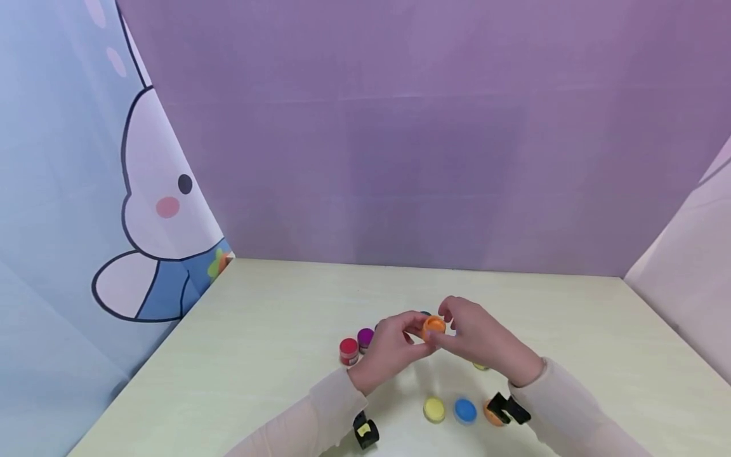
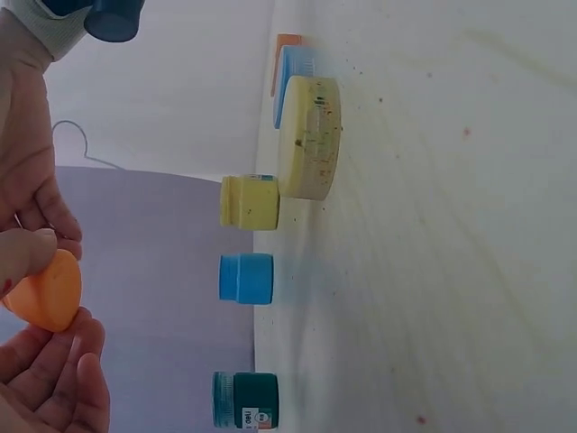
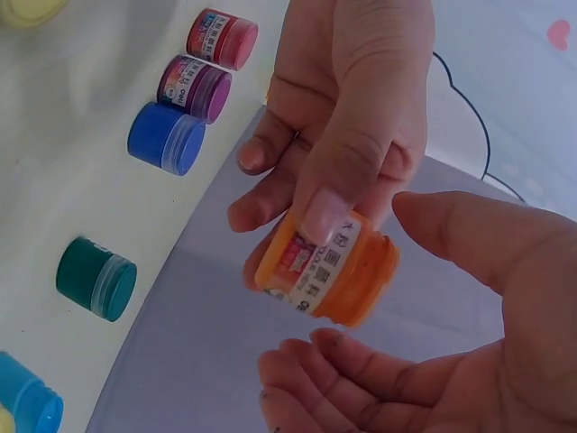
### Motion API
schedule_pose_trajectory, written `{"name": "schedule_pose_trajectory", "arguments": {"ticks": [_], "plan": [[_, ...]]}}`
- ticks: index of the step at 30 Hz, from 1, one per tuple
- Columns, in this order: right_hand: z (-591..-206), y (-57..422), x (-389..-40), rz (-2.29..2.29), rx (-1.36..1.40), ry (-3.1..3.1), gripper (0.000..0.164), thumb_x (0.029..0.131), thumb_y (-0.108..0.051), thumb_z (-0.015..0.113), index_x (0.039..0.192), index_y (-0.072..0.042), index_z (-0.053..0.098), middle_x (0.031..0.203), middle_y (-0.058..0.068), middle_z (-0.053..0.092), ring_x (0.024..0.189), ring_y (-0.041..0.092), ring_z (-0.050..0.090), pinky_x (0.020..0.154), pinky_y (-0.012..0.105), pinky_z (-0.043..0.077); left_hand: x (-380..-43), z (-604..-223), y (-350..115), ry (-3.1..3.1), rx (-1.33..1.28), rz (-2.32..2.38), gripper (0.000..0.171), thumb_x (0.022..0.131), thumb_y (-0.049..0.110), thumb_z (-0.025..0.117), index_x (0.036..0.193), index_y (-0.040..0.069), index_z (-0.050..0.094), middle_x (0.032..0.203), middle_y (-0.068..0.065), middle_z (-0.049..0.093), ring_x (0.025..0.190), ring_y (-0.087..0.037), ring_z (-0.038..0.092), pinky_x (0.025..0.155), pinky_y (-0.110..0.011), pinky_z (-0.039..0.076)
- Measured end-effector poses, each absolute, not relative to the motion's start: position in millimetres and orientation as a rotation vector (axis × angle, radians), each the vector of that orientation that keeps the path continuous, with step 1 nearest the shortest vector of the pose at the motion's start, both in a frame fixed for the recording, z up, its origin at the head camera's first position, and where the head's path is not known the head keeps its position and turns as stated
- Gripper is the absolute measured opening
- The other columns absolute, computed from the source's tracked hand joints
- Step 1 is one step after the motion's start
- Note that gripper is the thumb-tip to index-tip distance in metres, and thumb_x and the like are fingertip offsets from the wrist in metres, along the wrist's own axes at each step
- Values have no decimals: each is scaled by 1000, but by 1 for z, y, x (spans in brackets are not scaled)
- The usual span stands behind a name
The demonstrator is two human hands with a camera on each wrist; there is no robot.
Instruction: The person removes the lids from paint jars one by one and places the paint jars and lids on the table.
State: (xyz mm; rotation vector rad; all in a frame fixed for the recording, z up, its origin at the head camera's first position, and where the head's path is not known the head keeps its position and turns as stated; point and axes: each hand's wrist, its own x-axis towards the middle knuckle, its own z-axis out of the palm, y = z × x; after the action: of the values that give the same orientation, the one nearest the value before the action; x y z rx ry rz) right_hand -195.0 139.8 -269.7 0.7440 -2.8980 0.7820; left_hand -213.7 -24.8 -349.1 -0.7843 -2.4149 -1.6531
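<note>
My left hand (image 1: 391, 346) holds a small orange paint jar (image 3: 329, 271) above the table, its thumb (image 3: 326, 216) across the printed label. No lid sits on the jar; its threaded neck and round mouth (image 1: 435, 324) show. The right hand (image 1: 480, 333) is close around the jar's mouth, thumb and fingers spread apart. In the right wrist view a gap shows between those fingers (image 3: 361, 370) and the jar. Below on the table lie a yellow lid (image 1: 434, 409), a blue lid (image 1: 465, 410) and an orange lid (image 1: 491, 414), partly hidden by the right wrist camera.
Red (image 3: 223, 39), purple (image 3: 195, 87), dark blue (image 3: 167, 138) and green (image 3: 96, 278) jars stand in a curve on the pale table (image 1: 274, 355). A yellow jar (image 2: 251, 202) and a light blue jar (image 2: 248, 278) stand lidless. A purple cloth (image 1: 428, 139) hangs behind.
</note>
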Motion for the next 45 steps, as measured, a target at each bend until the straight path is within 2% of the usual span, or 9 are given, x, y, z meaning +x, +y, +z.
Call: {"name": "schedule_pose_trajectory", "arguments": {"ticks": [5,14,23,32,39,43,45], "plan": [[-270,133,-196,804,732,-2919,24,77,-21,67,84,-5,51,67,1,48,55,14,43,49,28,41,-214,-350,-26,-2425,-770,-1679,32,77,24,72,106,20,61,91,15,62,81,-2,56,69,-25,47],[-268,126,-195,840,659,-2969,20,76,-16,66,75,-6,48,57,2,44,47,13,41,46,26,36,-212,-348,-25,-2411,-800,-1673,29,77,21,72,104,20,61,92,15,62,81,-1,56,69,-24,47],[-267,125,-197,831,655,-3000,17,74,-12,65,75,-6,49,58,2,46,49,13,42,48,27,37,-210,-347,-26,-2416,-803,-1681,30,77,20,72,105,19,61,94,14,62,82,-1,56,69,-23,48],[-260,125,-200,779,658,-2998,15,73,-12,64,77,-5,51,60,2,48,51,14,44,47,27,38,-211,-344,-28,-2411,-796,-1663,34,77,27,72,108,22,60,98,14,61,84,-2,56,69,-24,48],[-258,131,-211,733,650,-3008,19,74,-15,67,82,-3,54,64,2,50,55,15,46,49,27,42,-212,-341,-34,-2413,-756,-1684,41,75,29,73,113,22,57,106,11,60,87,-12,59,70,-26,48],[-259,136,-220,698,610,-3060,21,75,-16,68,84,-3,54,67,2,51,56,16,46,51,27,43,-210,-340,-37,-2437,-717,-1690,42,75,29,73,114,20,57,108,4,61,85,-7,58,71,-26,48],[-261,137,-226,676,595,-3086,20,75,-15,68,83,-4,54,68,2,52,57,16,47,52,27,43,-210,-340,-37,-2456,-684,-1695,41,75,30,73,113,23,57,107,6,60,85,-5,57,71,-26,48]]}}
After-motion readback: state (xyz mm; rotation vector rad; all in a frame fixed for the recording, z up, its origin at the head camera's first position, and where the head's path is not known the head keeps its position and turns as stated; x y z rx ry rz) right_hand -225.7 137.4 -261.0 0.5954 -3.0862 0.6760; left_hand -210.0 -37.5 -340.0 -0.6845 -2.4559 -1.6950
